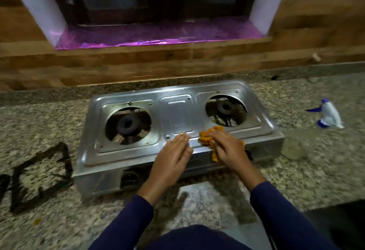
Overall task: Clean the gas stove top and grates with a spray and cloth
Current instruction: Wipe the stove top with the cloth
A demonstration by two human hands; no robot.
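Observation:
A two-burner steel gas stove (177,109) sits on the granite counter with both grates off and the burners bare. My right hand (227,145) is shut on a crumpled orange cloth (207,136), pressing it on the stove's front edge just right of centre. My left hand (173,154) lies flat beside it on the front edge, fingers straight and holding nothing. A black square grate (39,172) lies on the counter to the left of the stove. The white and blue spray bottle (328,114) lies on its side at the far right.
A clear glass jar (292,147) stands close to the stove's right front corner. Part of another dark grate (3,184) shows at the left edge. A wood-panelled wall and a window sill with purple lining (158,38) run behind the counter.

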